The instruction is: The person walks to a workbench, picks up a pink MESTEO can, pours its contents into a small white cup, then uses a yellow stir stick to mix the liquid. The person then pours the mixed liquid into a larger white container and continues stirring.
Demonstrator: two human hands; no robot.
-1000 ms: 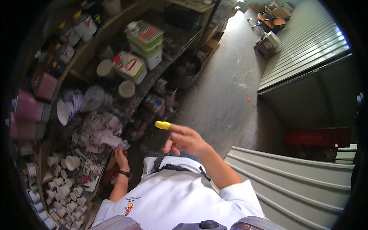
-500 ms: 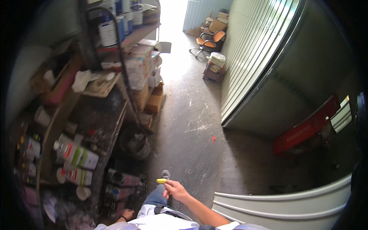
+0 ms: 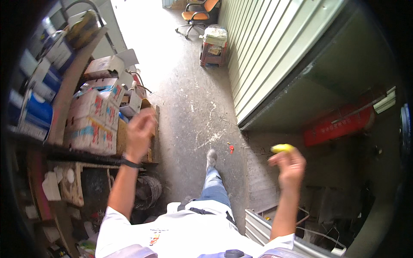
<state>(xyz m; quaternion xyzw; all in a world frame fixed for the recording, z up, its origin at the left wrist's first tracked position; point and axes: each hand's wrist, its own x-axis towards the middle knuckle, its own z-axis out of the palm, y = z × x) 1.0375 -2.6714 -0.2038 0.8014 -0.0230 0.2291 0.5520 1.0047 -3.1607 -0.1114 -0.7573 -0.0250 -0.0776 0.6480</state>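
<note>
My right hand [image 3: 291, 167] is raised on the right, closed in a pinch on a small yellow object [image 3: 282, 148]. What kind of object that is, I cannot make out. On the left, my left hand [image 3: 142, 131] reaches forward with a dark band [image 3: 130, 162] on its wrist. Motion smears its fingers, so their shape is unclear. Behind that hand, in the picture, lie stacked white cardboard boxes [image 3: 92, 122]; whether it touches anything does not show.
Shelves with blue-and-white cans [image 3: 39, 109] line the left side. A ribbed metal wall [image 3: 258, 56] runs along the right, above a red box-like thing [image 3: 340, 127]. Ahead are a stool with a bundle on it [image 3: 214, 49] and an orange chair [image 3: 195, 16]. A red scrap [image 3: 231, 148] lies on the floor.
I have stepped forward past the lower shelves. My left hand has risen from low beside me to the box stack. My right hand has swung outward to the right, still pinching the yellow object.
</note>
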